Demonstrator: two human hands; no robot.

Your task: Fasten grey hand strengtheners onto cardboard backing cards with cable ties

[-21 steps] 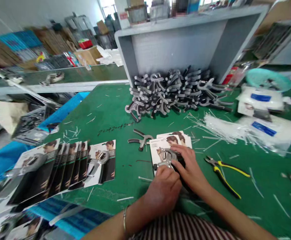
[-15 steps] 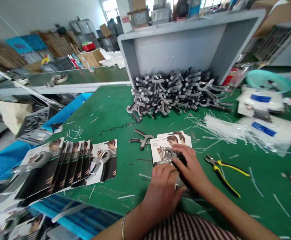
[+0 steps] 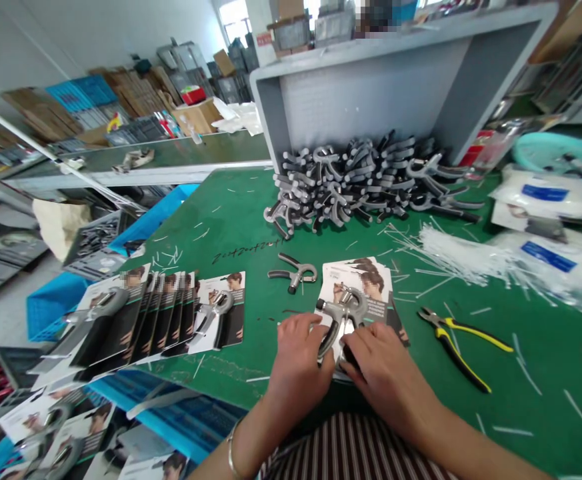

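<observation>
A grey-and-black hand grip strengthener [image 3: 351, 305] with a metal spring lies on a printed backing card [image 3: 331, 280], its handles toward me. My left hand [image 3: 298, 357] is closed about the left handle, thumb on the inner side. Around the lower end of the other handle, the fingers of my right hand [image 3: 383, 360] are curled; the handle tips are partly hidden. More printed cards [image 3: 395, 313] lie beneath. Another loose hand grip strengthener [image 3: 293, 272] rests on the green table, just beyond my left hand.
A grey bin [image 3: 371, 87] stands tipped behind a heap of hand grips [image 3: 351, 180]. Yellow-black cutting pliers [image 3: 463, 343] lie right, below white cable ties [image 3: 463, 253] and plastic bags [image 3: 551, 257]. Overlapping carded grips [image 3: 115, 327] line the left edge, above a blue crate [image 3: 171, 427].
My hands have moved apart to the two handles, uncovering more of the strengthener and card. The strengthener now sits with its handles spread toward me. The view has shifted slightly left.
</observation>
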